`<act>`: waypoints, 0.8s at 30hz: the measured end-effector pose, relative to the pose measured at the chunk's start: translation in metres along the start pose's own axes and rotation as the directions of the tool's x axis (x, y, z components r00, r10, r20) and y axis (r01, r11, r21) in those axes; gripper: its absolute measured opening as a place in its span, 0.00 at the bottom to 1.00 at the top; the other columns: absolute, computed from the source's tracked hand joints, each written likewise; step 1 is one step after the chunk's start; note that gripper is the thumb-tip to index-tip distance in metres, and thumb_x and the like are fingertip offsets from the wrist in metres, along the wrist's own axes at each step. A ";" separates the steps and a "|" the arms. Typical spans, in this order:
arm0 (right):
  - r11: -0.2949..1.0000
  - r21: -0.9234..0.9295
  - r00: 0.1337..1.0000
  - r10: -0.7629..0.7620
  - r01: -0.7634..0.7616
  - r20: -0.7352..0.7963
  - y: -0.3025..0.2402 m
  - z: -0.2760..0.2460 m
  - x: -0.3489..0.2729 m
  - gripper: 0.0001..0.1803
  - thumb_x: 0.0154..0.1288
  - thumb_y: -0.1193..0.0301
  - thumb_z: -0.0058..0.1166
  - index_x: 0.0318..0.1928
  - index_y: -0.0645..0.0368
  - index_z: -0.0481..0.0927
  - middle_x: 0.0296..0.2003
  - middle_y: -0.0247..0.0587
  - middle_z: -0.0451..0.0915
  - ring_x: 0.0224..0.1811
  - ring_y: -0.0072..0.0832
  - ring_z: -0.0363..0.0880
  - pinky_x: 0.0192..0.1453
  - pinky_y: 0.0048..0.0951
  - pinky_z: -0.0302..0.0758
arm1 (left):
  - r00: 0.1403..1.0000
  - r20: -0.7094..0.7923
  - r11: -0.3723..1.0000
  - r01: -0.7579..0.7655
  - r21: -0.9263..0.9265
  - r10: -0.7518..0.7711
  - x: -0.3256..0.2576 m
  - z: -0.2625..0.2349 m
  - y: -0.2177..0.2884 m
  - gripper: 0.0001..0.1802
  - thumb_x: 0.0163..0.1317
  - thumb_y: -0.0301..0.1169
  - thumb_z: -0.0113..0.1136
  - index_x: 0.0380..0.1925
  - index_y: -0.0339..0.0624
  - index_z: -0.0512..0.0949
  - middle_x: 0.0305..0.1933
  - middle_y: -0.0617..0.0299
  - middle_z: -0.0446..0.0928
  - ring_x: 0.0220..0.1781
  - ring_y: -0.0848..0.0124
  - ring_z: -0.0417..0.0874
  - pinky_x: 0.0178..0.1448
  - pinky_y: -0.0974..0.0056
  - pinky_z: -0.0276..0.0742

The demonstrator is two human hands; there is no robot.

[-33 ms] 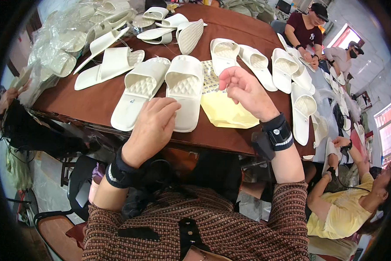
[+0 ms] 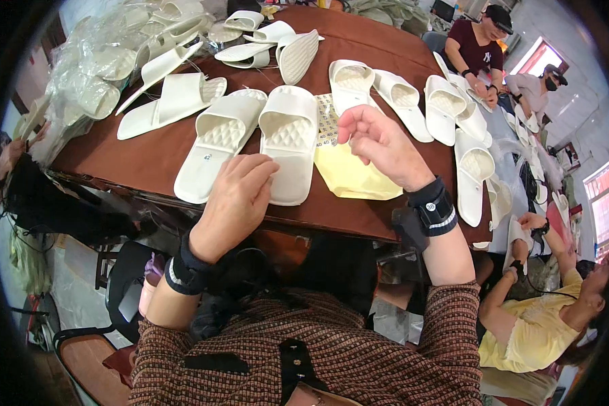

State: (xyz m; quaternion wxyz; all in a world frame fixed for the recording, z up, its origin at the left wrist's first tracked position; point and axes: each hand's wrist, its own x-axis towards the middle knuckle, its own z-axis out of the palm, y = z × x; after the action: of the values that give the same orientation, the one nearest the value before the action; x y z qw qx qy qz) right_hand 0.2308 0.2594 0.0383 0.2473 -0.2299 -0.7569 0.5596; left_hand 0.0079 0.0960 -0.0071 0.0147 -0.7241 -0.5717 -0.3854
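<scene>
Two white slide slippers lie side by side in front of me, toes away: the left slipper (image 2: 197, 172) has a small round sticker on its heel, and the right slipper (image 2: 292, 169) is next to it. My left hand (image 2: 236, 196) is over their heel ends with fingers bent and pressed together; what they hold, if anything, is hidden. Beside the pair lies a sheet of small printed stickers (image 2: 327, 122) with a bare yellow part (image 2: 355, 177). Above it my right hand (image 2: 382, 149) has its fingers curled toward the thumb; I cannot make out anything in them.
More white slippers (image 2: 350, 76) stand along the right of the brown-covered table (image 2: 379, 34). Others lie at the back (image 2: 297, 57) and left (image 2: 176, 95), beside clear plastic bags (image 2: 91, 64). Several people work on the right, one in a yellow top (image 2: 531, 325). A chair (image 2: 91, 362) stands lower left.
Almost nothing differs. The slippers and sheet sit a touch farther right in the picture, and both hands keep nearly the same pose.
</scene>
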 end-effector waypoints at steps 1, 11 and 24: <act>1.000 0.020 0.998 0.010 -0.011 0.054 -0.002 0.007 0.001 0.18 0.61 0.84 0.45 0.52 0.62 0.72 0.39 0.33 0.77 0.42 0.18 0.75 0.47 0.19 0.72 | 1.000 0.000 1.000 0.003 0.004 -0.003 -0.004 0.000 0.000 0.11 0.60 0.19 0.58 0.43 0.32 0.79 0.49 0.50 0.79 0.51 0.51 0.79 0.56 0.56 0.74; 0.991 -0.090 0.971 0.114 -0.096 0.212 -0.008 0.043 0.027 0.19 0.62 0.80 0.44 0.54 0.60 0.71 0.39 0.34 0.79 0.30 0.13 0.70 0.29 0.16 0.68 | 0.993 -0.115 1.000 0.007 -0.007 -0.008 -0.015 0.009 -0.005 0.10 0.59 0.18 0.59 0.41 0.32 0.80 0.48 0.51 0.78 0.49 0.52 0.79 0.54 0.56 0.76; 0.960 -0.235 0.965 0.197 -0.153 0.176 0.002 0.048 0.038 0.16 0.65 0.76 0.47 0.53 0.61 0.72 0.36 0.34 0.80 0.32 0.18 0.74 0.31 0.20 0.70 | 0.999 -0.028 1.000 -0.017 0.007 0.017 0.000 0.011 0.001 0.16 0.55 0.20 0.61 0.46 0.38 0.81 0.43 0.54 0.73 0.46 0.56 0.74 0.53 0.56 0.72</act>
State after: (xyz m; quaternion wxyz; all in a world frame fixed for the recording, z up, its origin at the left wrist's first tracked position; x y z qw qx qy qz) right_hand 0.1715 0.2484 0.0288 0.0934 -0.2654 -0.8114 0.5123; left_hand 0.0144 0.1011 -0.0143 0.0285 -0.7233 -0.5666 -0.3937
